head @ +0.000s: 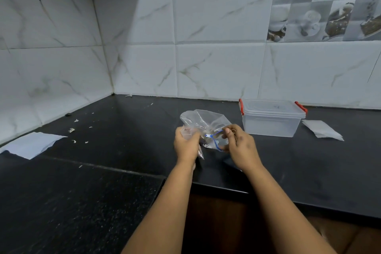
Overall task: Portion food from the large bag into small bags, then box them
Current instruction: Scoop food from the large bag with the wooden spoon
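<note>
Clear plastic zip bag [204, 126] is gripped over the black countertop [123, 140] by the left hand [186, 143]; its blue zip strip [215, 139] is pinched by the right hand [240, 145], near a lidded container [271, 118].

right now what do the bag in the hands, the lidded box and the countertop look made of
Bag: thin clear plastic film, crinkled and see-through, with a blue zip strip.
Lidded box: translucent, frosted-looking rigid plastic, with red clips at the lid ends.
Countertop: probably polished black stone, dark and faintly speckled.
</note>
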